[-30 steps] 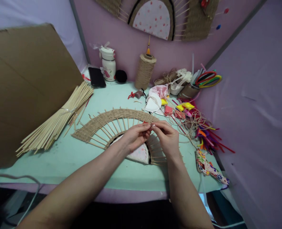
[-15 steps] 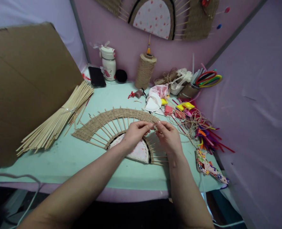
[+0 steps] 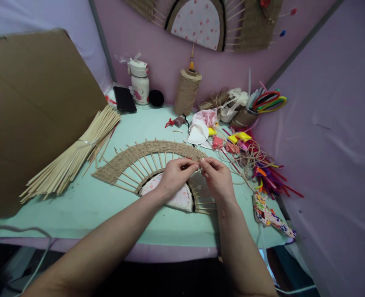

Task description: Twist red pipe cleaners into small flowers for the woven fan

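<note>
A half-round woven fan of sticks and twine [image 3: 117, 166] lies on the table, a white spotted half-disc [image 3: 153, 185] at its centre. Above its right part, my left hand [image 3: 178, 175] is closed in a pinch, thumb against forefinger. My right hand [image 3: 218, 177] pinches just beside it, and the fingertips of both hands meet. Whatever small thing is between them is too small to name. A bit of red shows by the left forefinger. Both hands and the right forearm hide much of the fan's right side.
A bundle of thin sticks [image 3: 74, 159] leans by a cardboard sheet [image 3: 40, 107] at left. Behind stand a twine spool [image 3: 187, 93] and a white bottle [image 3: 140, 84]. Tangled twine [image 3: 250, 152], pipe cleaners [image 3: 278, 181] and a flower-patterned glue gun [image 3: 269, 214] lie at right.
My fingertips have shifted slightly and come closer together, with the left fingers lifting a little. A bit of red now shows by the left forefinger. The fan lies as before.
</note>
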{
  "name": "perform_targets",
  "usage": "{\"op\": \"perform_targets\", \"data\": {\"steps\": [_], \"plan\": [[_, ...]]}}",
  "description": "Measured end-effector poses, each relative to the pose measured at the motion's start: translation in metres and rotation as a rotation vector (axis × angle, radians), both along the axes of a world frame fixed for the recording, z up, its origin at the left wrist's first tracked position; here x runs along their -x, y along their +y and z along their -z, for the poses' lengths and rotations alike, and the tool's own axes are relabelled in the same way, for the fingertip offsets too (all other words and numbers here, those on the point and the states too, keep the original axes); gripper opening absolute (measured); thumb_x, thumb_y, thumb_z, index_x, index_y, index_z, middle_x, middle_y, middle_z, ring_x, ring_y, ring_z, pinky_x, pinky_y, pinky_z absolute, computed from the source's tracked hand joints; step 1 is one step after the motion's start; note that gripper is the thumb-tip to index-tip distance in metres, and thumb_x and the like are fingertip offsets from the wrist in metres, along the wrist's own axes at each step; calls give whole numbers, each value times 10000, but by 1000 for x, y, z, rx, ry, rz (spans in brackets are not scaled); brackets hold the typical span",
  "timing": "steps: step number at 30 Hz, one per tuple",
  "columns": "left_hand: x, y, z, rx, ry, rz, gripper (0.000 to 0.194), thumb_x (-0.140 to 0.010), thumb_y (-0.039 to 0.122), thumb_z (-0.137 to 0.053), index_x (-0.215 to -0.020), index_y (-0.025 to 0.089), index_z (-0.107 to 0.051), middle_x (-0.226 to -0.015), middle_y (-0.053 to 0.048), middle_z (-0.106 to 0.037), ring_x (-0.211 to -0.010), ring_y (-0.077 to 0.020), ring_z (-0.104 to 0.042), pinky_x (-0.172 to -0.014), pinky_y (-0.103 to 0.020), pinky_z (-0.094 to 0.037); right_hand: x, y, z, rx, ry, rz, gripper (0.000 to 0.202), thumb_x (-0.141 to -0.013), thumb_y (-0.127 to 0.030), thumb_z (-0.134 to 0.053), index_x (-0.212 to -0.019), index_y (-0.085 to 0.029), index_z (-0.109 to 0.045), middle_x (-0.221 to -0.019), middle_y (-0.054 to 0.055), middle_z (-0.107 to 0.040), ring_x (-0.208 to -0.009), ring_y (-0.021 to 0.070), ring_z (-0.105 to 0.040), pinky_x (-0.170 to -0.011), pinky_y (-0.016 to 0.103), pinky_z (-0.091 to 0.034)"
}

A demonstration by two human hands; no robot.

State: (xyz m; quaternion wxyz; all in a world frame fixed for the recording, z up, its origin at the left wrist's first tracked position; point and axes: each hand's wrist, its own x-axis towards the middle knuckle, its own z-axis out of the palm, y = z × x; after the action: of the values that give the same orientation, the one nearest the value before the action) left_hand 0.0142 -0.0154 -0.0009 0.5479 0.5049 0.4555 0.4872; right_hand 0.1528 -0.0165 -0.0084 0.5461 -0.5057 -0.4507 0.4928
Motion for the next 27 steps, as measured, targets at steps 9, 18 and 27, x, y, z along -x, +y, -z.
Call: {"op": "perform_targets", "data": {"steps": [9, 18, 27], "plan": [[-2, 2, 5, 275, -452, 109, 248, -617, 332, -787, -726, 124, -707, -675, -19, -640, -578, -61, -480, -576, -201, -367, -2, 0, -2, 119, 115, -168, 336, -657, -470, -751, -899, -240, -713, -982, 42, -711, -740, 151, -618, -588, 260, -473], [3, 8, 6, 276, -208, 146, 226, -622, 318, -765, -679, 113, -690, -596, -10, -599, -531, -75, -460, -533, -222, -338, -6, 0, -3, -94, -171, -92, 168, -737, -374, -695, -763, -212, -654, -796, 7, -646, -763, 161, -593, -707, 302, -470], [2, 3, 5, -115, 222, -26, 225, -716, 316, -682, -891, 181, -639, -827, -22, -667, -763, -145, -596, -693, -245, -442, -1, -4, 3, -416, -986, -59, 176, -886, -179, -446, -867, -197, -619, -830, 59, -634, -799, 199, -558, -720, 322, -414]]}}
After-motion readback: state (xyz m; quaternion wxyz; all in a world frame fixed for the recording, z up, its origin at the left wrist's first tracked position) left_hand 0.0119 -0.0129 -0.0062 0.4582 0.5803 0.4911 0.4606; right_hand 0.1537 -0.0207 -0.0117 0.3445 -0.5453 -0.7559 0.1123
